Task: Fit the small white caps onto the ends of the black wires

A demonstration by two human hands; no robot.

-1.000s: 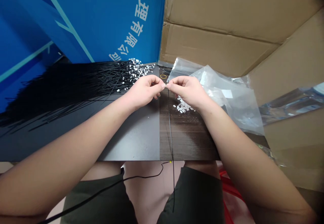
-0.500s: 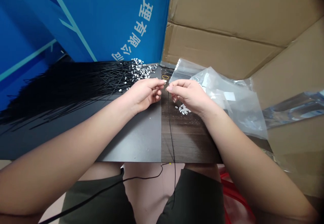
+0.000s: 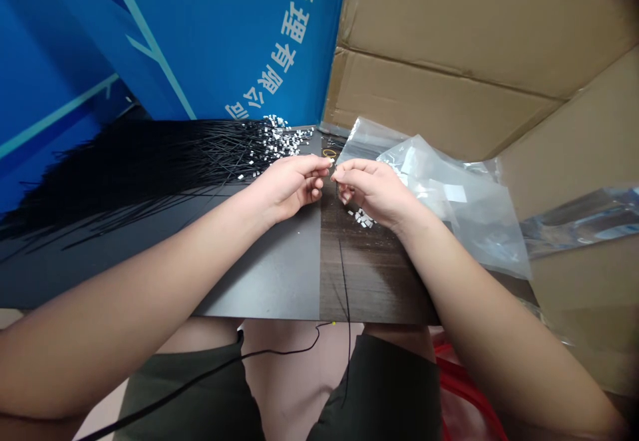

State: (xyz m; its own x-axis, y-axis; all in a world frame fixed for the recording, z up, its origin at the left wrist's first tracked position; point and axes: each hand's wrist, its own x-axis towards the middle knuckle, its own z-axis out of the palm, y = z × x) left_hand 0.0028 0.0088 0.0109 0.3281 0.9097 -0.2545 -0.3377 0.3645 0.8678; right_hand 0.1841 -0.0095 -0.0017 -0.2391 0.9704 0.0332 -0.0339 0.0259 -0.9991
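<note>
Black strands (image 3: 140, 161) lie in a thick heap at nine to ten o'clock from the left hand (image 3: 297, 191), spread over the dark grey part of the table (image 3: 269, 288). Behind them, at eleven o'clock from that hand, stands a blue panel (image 3: 214, 35) with pale lettering. White tags (image 3: 284, 138) cluster at the right end of the heap, also around eleven o'clock from the left hand. This hand's thumb and forefinger are together, pinching a small white piece (image 3: 331, 159) at their tips; its other fingers curl loosely below. Just beyond lies a yellow ring (image 3: 328, 153), near one o'clock. One single black strand (image 3: 348, 308) runs toward six o'clock from the right hand (image 3: 372, 188), down past the table edge; the right thumb and forefinger are pressed together on its upper end, close beside the left fingertips. Loose white bits (image 3: 363, 217) lie at six to seven o'clock under the right hand. Brown cardboard (image 3: 449, 95) rises at one to two o'clock from it, and clear plastic bags (image 3: 486, 228) spread at three to four.
</note>
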